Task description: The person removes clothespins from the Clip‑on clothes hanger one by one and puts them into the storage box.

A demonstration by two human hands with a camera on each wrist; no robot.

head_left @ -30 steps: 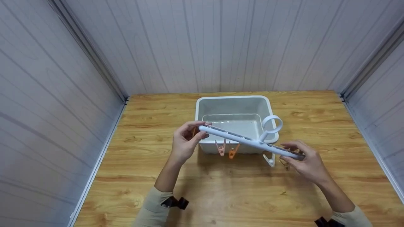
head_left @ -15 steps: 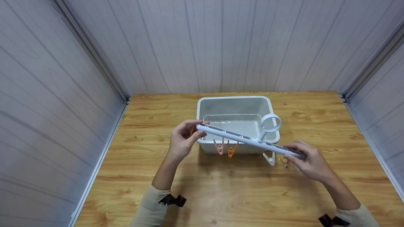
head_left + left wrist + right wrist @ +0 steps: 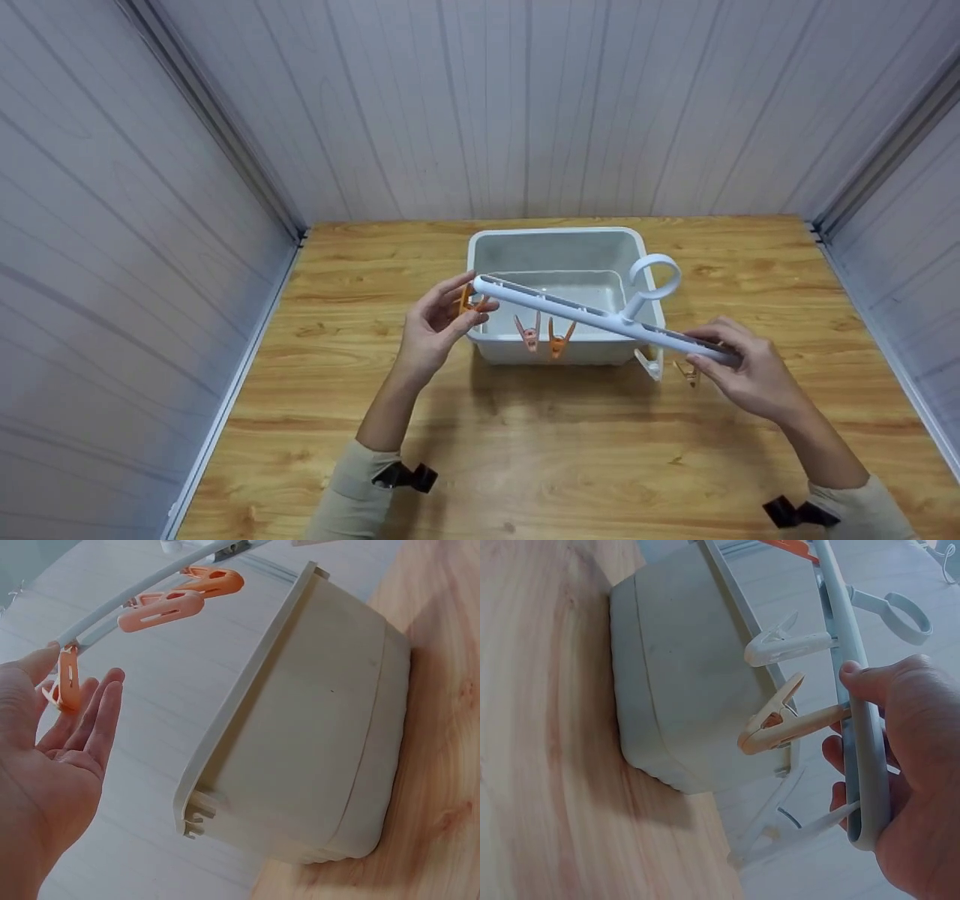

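A white clip hanger [image 3: 577, 315] with a ring handle [image 3: 656, 274] hangs tilted over the front of a pale plastic bin [image 3: 555, 234]. My right hand [image 3: 716, 349] grips its lower right end, fingers curled round the bar [image 3: 870, 765]. My left hand [image 3: 469, 300] is at the raised left end with straight fingers [image 3: 101, 712]; its thumb touches the bar tip beside an orange clip [image 3: 66, 682]. Two more orange clips [image 3: 544, 336] dangle mid-bar. A white clip [image 3: 787, 641] and a beige clip [image 3: 780, 720] hang near my right hand.
The bin [image 3: 300, 727] stands on a wooden table [image 3: 570, 450], towards the back. Its inside looks empty. Grey panelled walls [image 3: 135, 247] close the table on the left, back and right.
The hanger has risen a little and shifted right, so its clips now swing over the bin's front wall. My left fingers have straightened off the bar end.
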